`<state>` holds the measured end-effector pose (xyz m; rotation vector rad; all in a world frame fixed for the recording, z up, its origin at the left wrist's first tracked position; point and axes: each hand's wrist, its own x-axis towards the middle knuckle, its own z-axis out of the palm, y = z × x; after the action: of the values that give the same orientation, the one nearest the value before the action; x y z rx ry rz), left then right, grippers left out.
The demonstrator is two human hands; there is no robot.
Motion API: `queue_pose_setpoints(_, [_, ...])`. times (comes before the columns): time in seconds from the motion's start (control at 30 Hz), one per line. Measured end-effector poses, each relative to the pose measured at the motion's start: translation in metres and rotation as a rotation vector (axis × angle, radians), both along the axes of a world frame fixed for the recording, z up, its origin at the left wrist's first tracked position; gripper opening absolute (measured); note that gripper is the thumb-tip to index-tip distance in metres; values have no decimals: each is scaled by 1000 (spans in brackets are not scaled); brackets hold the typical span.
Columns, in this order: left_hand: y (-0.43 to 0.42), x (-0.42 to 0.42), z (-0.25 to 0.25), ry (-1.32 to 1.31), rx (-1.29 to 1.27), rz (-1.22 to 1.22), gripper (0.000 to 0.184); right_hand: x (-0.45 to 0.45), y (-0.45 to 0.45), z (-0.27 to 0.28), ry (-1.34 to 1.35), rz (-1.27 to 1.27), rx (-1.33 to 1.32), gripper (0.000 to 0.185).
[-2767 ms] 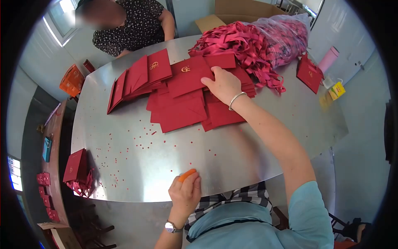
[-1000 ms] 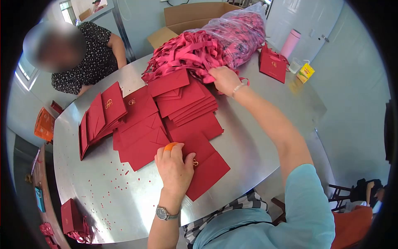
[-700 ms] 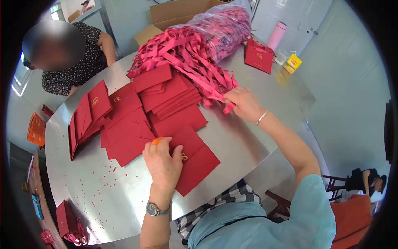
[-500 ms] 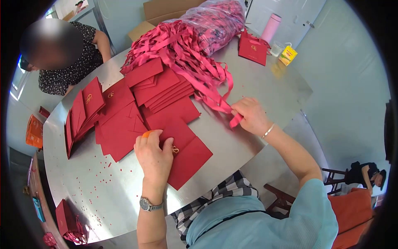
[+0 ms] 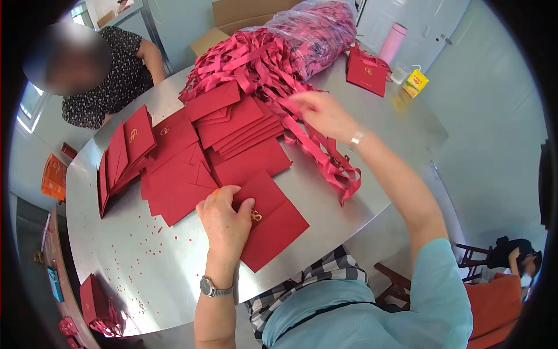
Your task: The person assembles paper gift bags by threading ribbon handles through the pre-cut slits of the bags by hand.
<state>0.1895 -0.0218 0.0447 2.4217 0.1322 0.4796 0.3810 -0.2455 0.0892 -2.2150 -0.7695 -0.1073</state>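
While a flat dark-red paper bag [image 5: 278, 227] on the silvery metal table [image 5: 395, 151] is grasped by the curled left hand [image 5: 224, 218], pink fabric ribbons [image 5: 309, 145] are overlapped by the blurred right hand [image 5: 326, 114], whose grip cannot be told; strands are best separated gently, the bag held steady.

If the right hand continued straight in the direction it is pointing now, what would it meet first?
Most likely the heap of pinkish-red ribbons: the right hand points toward it and overlaps its edge in this view. Depth is unclear; they may already touch.
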Motion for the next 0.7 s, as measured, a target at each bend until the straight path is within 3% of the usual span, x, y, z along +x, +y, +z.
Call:
queue_pose_setpoints(0.07, [-1,1,-1,19,2,-1,28,36,29,-16,-80,-49,67,31])
queue_pose_setpoints(0.13, [0,1,-2,50,0,10,28,56,50,-23,-79,-88,-195,27])
queue_pose_setpoints(0.37, [0,2,-1,81,19,13,27,75,46,-60,-164,-178,-413,24])
queue_pose_setpoints(0.43, [-1,1,0,76,3,14,27,66,33,-54,-160,-123,-295,24])
queue_pose_setpoints(0.53, [1,0,5,109,-52,41,26,47,21,-30,115,-88,37,18])
queue_pose_setpoints(0.57, [3,0,6,119,-48,42,26,36,18,-22,119,-86,30,18])
queue_pose_setpoints(0.63, [6,1,4,98,-66,49,24,9,17,-10,476,-18,424,16])
queue_pose_setpoints(0.7, [9,2,6,133,-162,51,25,-29,18,3,659,-3,435,15])
